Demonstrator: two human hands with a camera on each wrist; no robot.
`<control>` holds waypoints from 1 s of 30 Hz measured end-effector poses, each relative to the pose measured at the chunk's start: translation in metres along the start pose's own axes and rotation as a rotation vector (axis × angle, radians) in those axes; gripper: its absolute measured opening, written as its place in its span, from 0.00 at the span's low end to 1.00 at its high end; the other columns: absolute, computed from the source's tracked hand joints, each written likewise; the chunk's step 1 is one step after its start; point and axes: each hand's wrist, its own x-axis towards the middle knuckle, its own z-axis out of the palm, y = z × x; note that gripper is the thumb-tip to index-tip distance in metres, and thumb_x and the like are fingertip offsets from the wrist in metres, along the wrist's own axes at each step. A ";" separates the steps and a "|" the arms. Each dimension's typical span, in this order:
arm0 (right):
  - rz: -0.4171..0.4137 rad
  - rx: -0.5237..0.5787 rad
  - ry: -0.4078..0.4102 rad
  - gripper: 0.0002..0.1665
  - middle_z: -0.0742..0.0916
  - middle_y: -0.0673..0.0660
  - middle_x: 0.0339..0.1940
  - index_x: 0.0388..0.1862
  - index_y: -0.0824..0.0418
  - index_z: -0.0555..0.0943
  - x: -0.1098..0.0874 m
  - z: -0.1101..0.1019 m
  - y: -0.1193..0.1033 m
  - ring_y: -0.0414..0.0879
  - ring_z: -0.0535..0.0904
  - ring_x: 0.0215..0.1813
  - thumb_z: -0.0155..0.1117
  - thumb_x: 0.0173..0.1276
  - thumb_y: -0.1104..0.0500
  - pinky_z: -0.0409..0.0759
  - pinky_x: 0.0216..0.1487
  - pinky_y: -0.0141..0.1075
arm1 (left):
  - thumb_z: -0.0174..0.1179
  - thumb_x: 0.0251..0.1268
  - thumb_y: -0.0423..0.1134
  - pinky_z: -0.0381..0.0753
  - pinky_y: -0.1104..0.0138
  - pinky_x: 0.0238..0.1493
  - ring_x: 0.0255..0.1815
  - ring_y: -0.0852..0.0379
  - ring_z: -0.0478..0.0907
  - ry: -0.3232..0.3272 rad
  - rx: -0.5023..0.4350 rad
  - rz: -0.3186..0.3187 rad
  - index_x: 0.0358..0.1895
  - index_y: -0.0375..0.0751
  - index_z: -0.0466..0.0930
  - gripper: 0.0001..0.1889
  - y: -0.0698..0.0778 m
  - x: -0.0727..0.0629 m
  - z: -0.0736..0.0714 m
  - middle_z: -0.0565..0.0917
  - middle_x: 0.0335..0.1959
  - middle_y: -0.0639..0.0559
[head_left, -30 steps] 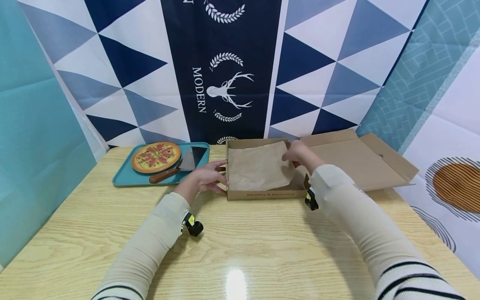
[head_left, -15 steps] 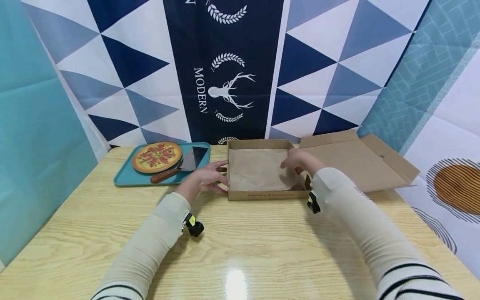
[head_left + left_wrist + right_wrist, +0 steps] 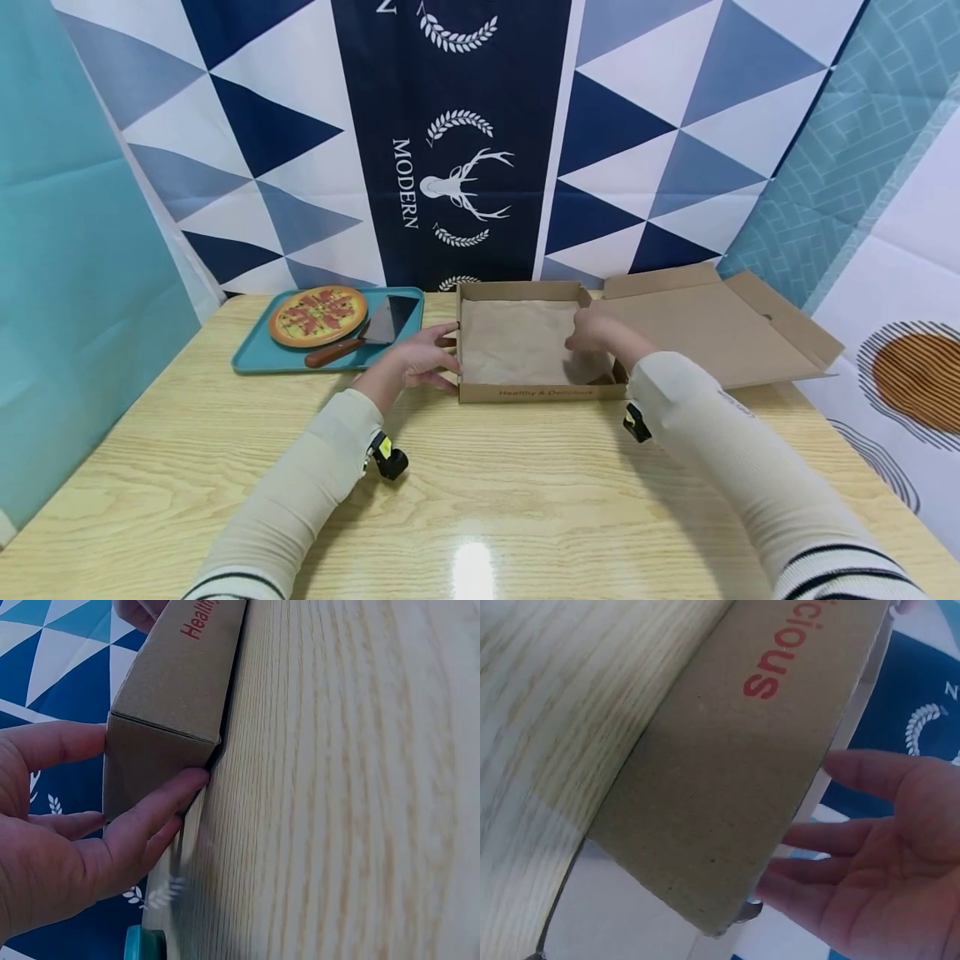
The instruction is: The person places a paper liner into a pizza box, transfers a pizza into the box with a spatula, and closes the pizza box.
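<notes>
An open cardboard pizza box [image 3: 540, 393] sits on the wooden table, lettering on its front wall. A sheet of brown paper [image 3: 513, 337] lies flat over most of its floor. My left hand [image 3: 422, 358] is at the box's left end; in the left wrist view its extended fingers [image 3: 157, 806] touch that end wall. My right hand [image 3: 603, 329] reaches over the box's right end, fingertips over the paper's right side. From the right wrist, its fingers [image 3: 825, 836] look loosely straight behind the front wall, their tips partly hidden by it.
A teal tray [image 3: 251, 358] on the left bears a pizza [image 3: 318, 315] and a pizza server [image 3: 356, 335] with a wooden handle. The box's lid [image 3: 697, 329] lies folded back to the right. A patterned cloth [image 3: 457, 117] hangs behind the table.
The paper's right side, earlier raised and slanted by my right hand, has come down flat in the box. My right hand has let it go; my left hand stays at the box's end.
</notes>
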 end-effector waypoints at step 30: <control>-0.316 0.165 0.564 0.17 0.83 0.69 0.50 0.50 0.72 0.80 -0.057 0.013 -0.035 0.60 0.79 0.45 0.61 0.66 0.62 0.79 0.47 0.52 | 0.61 0.63 0.28 0.80 0.53 0.55 0.52 0.45 0.74 0.235 0.350 0.128 0.65 0.33 0.68 0.26 0.011 -0.018 0.007 0.72 0.58 0.35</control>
